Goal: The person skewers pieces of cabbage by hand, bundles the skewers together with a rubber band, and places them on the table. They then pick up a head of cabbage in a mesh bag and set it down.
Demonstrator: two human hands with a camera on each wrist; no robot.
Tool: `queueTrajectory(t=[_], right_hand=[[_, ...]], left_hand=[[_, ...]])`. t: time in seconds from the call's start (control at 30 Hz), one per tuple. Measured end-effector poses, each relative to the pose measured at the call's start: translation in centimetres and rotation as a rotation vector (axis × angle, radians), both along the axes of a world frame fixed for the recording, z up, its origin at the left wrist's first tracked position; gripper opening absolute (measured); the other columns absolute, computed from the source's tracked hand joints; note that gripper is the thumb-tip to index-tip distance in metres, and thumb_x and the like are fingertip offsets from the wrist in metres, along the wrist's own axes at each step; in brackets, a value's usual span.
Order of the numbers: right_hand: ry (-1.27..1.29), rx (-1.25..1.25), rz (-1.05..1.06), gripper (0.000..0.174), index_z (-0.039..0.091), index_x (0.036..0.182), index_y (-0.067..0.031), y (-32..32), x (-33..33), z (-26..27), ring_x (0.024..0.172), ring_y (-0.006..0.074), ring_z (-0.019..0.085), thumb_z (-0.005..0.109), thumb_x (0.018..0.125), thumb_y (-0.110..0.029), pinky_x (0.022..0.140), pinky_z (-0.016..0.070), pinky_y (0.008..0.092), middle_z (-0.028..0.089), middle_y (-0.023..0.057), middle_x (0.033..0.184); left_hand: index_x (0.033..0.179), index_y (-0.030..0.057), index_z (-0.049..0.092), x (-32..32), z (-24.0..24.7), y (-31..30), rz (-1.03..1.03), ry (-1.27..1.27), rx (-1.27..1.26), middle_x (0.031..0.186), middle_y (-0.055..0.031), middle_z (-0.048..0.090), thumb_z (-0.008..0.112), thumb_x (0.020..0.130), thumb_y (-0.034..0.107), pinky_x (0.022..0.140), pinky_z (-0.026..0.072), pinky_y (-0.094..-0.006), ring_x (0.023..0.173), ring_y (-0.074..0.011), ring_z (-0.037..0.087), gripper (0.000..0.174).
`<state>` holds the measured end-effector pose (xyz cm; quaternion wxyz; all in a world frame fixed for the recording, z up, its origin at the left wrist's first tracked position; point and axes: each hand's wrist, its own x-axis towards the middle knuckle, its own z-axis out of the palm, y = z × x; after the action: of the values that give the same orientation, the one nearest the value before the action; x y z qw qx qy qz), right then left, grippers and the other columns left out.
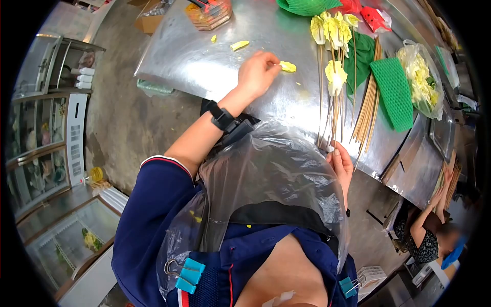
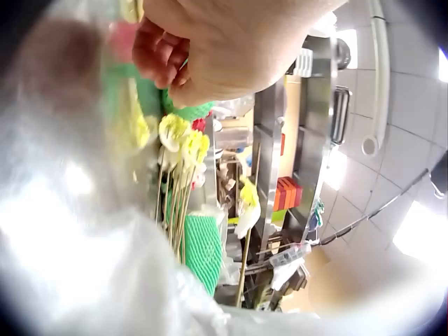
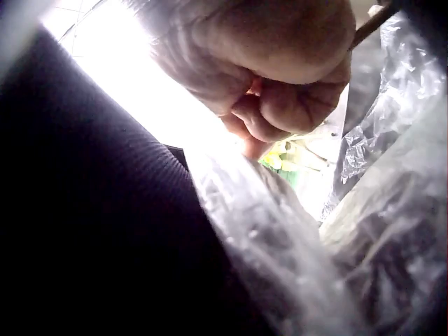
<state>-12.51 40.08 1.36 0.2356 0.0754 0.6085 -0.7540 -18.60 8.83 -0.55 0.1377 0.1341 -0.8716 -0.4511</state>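
In the head view, my left hand (image 1: 258,72) reaches over the metal table (image 1: 189,64) and pinches the pale end of a small yellow cabbage leaf (image 1: 288,67). Its fingers look curled in the left wrist view. Close to the table's front edge, my right hand (image 1: 341,162) grips the lower end of a thin wooden skewer (image 1: 335,115), which carries a yellow-white cabbage leaf (image 1: 336,77) near its top. That skewered leaf (image 2: 248,199) stands upright in the left wrist view. Dark wood (image 3: 374,25) sticks out beside the right hand in its wrist view.
Several leaf-topped skewers (image 1: 332,30) lie behind, beside a bundle of bare skewers (image 1: 365,112). Green foam netting (image 1: 393,92) and a bag of leaves (image 1: 422,79) are on the right. Loose scraps (image 1: 239,45) and a clear plastic box (image 1: 209,18) lie left. Another person (image 1: 427,240) works at right.
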Motion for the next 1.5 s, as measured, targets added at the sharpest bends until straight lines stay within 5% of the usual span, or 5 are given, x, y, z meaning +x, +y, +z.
queueTrajectory(t=[0.1, 0.3, 0.53, 0.67, 1.5], right_hand=[[0.001, -0.019, -0.007, 0.027, 0.056, 0.116, -0.0025, -0.5, -0.1, 0.3, 0.056, 0.001, 0.041, 0.052, 0.092, -0.015, 0.049, 0.0287, 0.0144, 0.055, -0.0002, 0.071], [0.012, -0.022, 0.081, 0.027, 0.056, 0.115, -0.0026, -0.3, -0.1, 0.4, 0.059, 0.0009, 0.042, 0.052, 0.092, -0.016, 0.051, 0.0298, 0.014, 0.053, -0.002, 0.07], [0.038, 0.095, 0.107, 0.027, 0.057, 0.115, -0.0021, -1.4, 0.2, 1.0, 0.065, 0.0029, 0.05, 0.055, 0.09, -0.012, 0.057, 0.0389, 0.0171, 0.058, -0.0015, 0.078], [0.026, 0.1, 0.186, 0.027, 0.059, 0.114, -0.003, -1.1, 0.1, -0.3, 0.079, 0.004, 0.055, 0.057, 0.089, -0.012, 0.069, 0.0435, 0.0175, 0.062, 0.0002, 0.095], [0.06, 0.115, 0.187, 0.026, 0.06, 0.113, -0.002, -1.4, 0.4, -0.2, 0.076, 0.0037, 0.054, 0.057, 0.088, -0.009, 0.066, 0.0427, 0.017, 0.062, -0.0006, 0.09]], left_hand=[[0.09, 0.0088, 0.063, -0.2, 0.9, 1.7, -0.059, -0.016, -0.284, 0.095, -0.0093, 0.055, 0.063, 0.075, 0.018, 0.077, 0.0439, -0.0377, 0.094, -0.0294, 0.053, 0.018], [0.09, 0.007, 0.062, -1.8, -0.9, 1.4, -0.011, 0.032, -0.47, 0.087, -0.0096, 0.056, 0.06, 0.079, 0.022, 0.074, 0.0448, -0.0366, 0.087, -0.0279, 0.056, 0.018], [0.093, 0.0026, 0.059, -1.3, 3.3, -1.9, 0.139, -0.027, 0.943, 0.08, -0.0021, 0.063, 0.054, 0.088, 0.024, 0.05, 0.0393, -0.0211, 0.059, -0.007, 0.049, 0.023], [0.095, 0.0062, 0.054, 0.0, 5.8, -2.5, 0.118, 0.057, 1.037, 0.074, 0.0003, 0.055, 0.056, 0.089, 0.026, 0.048, 0.0405, -0.0177, 0.064, -0.009, 0.057, 0.02], [0.092, -0.0008, 0.059, 0.2, 5.5, -1.4, 0.048, 0.265, 0.677, 0.076, -0.0048, 0.061, 0.063, 0.084, 0.019, 0.062, 0.0505, -0.0242, 0.068, -0.0118, 0.061, 0.021]])
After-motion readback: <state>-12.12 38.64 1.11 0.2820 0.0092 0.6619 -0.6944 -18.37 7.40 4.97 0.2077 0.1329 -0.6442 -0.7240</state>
